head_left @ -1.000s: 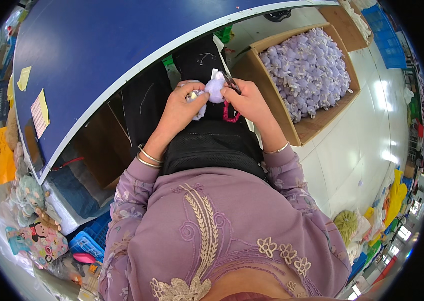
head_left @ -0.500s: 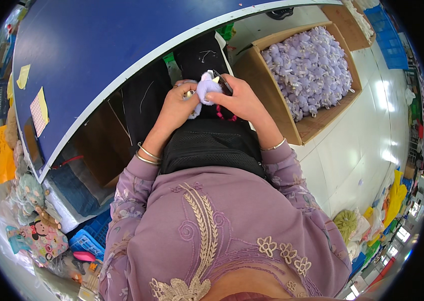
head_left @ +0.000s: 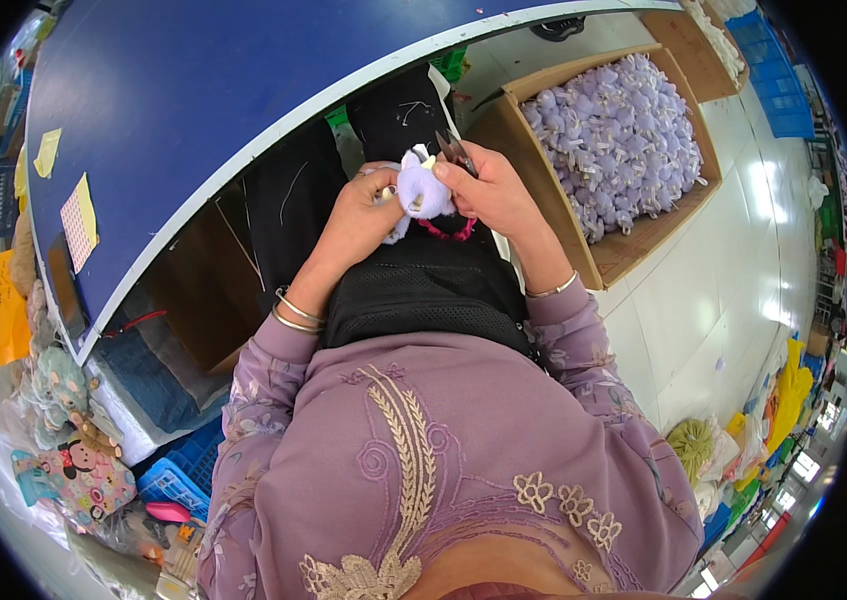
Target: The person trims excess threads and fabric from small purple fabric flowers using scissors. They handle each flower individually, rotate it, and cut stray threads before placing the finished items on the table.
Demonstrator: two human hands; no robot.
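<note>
Above my lap, my left hand [head_left: 358, 208] is closed around a small lilac plush toy [head_left: 424, 192] with a white tip and a little yellow part on top. More lilac plush shows beneath and behind those fingers. In my right hand [head_left: 493, 190] is a pair of scissors [head_left: 457, 152], their dark blades pointing up and away past the fingers, slightly apart. My right thumb reaches to the toy's top beside the yellow part. A pinkish-red loop [head_left: 450, 230] shows under my right hand; whether it belongs to the scissors I cannot tell.
A cardboard box [head_left: 598, 262] heaped with lilac plush pieces [head_left: 618, 140] stands on the floor at right. The blue tabletop [head_left: 193, 90] spans the far left, its pale edge just beyond my hands. Blue crates [head_left: 178, 480] and plush toys [head_left: 63, 385] lie at lower left.
The plush toy has turned so a rounder side faces up. My right hand has shifted slightly right, and the scissor blades now stand out beyond its fingers.
</note>
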